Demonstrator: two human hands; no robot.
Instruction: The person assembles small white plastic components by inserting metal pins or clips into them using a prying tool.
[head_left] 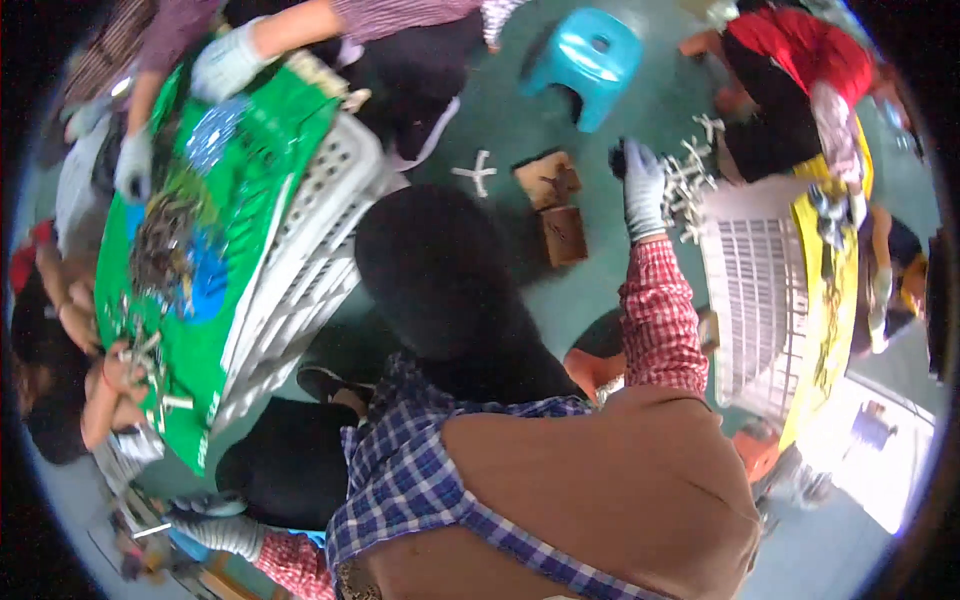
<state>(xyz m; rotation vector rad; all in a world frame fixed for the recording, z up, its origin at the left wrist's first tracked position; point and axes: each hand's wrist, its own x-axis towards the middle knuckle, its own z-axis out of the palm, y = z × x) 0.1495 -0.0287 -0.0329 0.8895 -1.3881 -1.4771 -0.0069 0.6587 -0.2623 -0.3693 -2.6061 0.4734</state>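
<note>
My right hand (645, 190), in a pale knitted glove with dark fingertips, reaches out over the floor beside a pile of white cross-shaped pieces (685, 180). Its thumb and fingers look apart, and I make out nothing between them. Low at the left is my left hand (220, 532), gloved too, with its fingers pointing left. A thin bright strip (152, 530) lies by those fingertips; whether it is held cannot be told through the blur. Left of the right hand, one loose white cross-shaped piece (480, 175) lies near an open brown box (563, 235) and its tan flap (548, 180).
White crates (300, 270) with a green sheet (265, 165) over them stand at left, bearing tangled dark pieces (165, 245). Another person's gloved hand (225, 65) is above. A turquoise stool (595, 60) stands ahead. At right is a white crate (745, 290) with a yellow sheet (825, 330).
</note>
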